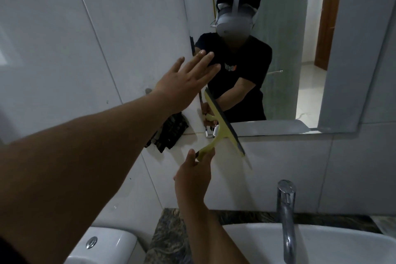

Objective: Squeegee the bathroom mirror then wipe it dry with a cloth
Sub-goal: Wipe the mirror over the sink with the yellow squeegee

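Observation:
The mirror [300,38] hangs on the white tiled wall above the basin and reflects a person in a black shirt. My right hand [194,174] is closed around the handle of a yellow squeegee [222,126], whose dark rubber blade lies tilted across the mirror's lower left corner and onto the tile below. My left hand [186,80] is held flat with fingers spread at the mirror's left edge and holds nothing. A dark patterned cloth [169,133] hangs on the wall just left of the squeegee, partly hidden behind my left forearm.
A chrome tap [286,218] stands over the white basin [321,242] at the lower right. A dark stone counter [169,233] runs beside it. A white toilet cistern [102,244] with a flush button sits at the lower left.

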